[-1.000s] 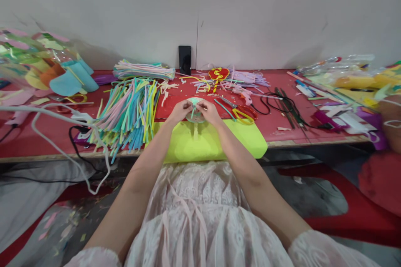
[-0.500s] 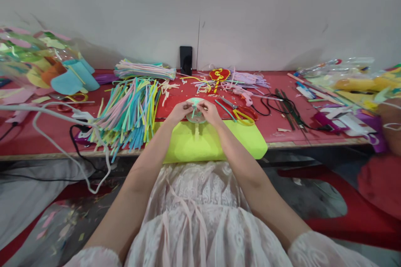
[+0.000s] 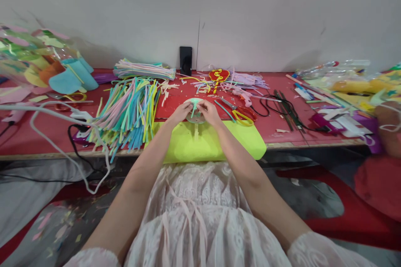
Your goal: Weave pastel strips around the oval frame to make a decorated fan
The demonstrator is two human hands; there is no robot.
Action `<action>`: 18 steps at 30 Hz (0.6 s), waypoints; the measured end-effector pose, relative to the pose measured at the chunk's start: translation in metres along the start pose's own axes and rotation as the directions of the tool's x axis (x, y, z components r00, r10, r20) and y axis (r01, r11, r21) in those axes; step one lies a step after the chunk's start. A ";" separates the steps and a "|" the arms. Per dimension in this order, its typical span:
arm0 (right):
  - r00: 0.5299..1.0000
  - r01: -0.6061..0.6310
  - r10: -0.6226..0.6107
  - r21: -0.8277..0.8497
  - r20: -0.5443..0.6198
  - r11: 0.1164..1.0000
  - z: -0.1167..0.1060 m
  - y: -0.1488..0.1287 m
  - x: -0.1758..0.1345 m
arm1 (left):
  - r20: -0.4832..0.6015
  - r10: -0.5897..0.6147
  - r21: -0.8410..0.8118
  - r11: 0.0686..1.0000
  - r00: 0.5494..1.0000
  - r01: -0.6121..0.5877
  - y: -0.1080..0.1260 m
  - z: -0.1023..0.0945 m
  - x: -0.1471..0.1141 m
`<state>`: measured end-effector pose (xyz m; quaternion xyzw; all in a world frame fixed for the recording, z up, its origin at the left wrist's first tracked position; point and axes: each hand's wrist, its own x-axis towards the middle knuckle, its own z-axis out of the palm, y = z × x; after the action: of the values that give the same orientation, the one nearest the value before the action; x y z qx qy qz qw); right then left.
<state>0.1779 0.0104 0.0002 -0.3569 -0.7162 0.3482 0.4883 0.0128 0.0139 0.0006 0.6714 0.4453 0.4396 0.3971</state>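
L hand [image 3: 182,112] & R hand [image 3: 209,112] are nr middle of the table [image 3: 266,129], toward its front edge, either side of a round pale-green pc [image 3: 196,119] w/ a narrow green strip [image 3: 193,110] btwn the fingertips. Fingers of both curl in close to the strip; too small to tell if either actually pinches it. Round pc is at the back of a yellow-green pad [image 3: 206,150], which overhangs the front edge; pale stick [image 3: 196,132] runs from below it onto the pad. R of hands: scissors [image 3: 243,122] w/ yellow & red handles, blue strip [image 3: 223,109] just beside, pink glue gun [image 3: 246,98] further back. L: big pile of pastel strips [image 3: 127,110] reaching the front edge. Nr back edge: red/yellow pc [image 3: 218,75] by purple strips [image 3: 250,80]; blk phone [image 3: 186,61] upright vs. wall panel [image 3: 109,16].
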 end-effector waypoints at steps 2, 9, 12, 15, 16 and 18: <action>1.000 -0.006 0.006 0.013 -0.008 1.000 0.000 0.001 0.000 | -0.024 -0.011 -0.005 1.000 1.000 0.011 0.001 0.001 0.000; 1.000 -0.005 0.005 0.016 0.014 1.000 0.000 0.001 0.000 | -0.005 0.077 0.058 0.995 0.997 -0.076 0.007 0.002 -0.002; 1.000 -0.002 0.002 0.012 0.013 1.000 0.000 0.001 0.001 | -0.008 0.100 0.087 0.991 0.995 -0.099 0.010 0.002 -0.002; 1.000 0.012 -0.013 0.017 0.023 1.000 0.000 0.001 0.001 | -0.004 0.117 0.124 0.986 0.993 -0.115 0.011 0.000 -0.003; 0.999 0.013 -0.013 0.019 0.032 1.000 0.000 0.001 0.001 | 0.000 0.122 0.136 0.983 0.993 -0.121 0.011 -0.001 -0.003; 0.999 0.001 -0.002 0.016 0.045 1.000 -0.001 0.001 0.001 | 0.011 0.131 0.155 0.979 0.991 -0.131 0.010 -0.002 -0.003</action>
<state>0.1788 0.0120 0.0000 -0.3444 -0.7245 0.3615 0.4751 0.0124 0.0086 0.0095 0.7284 0.4328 0.4283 0.3139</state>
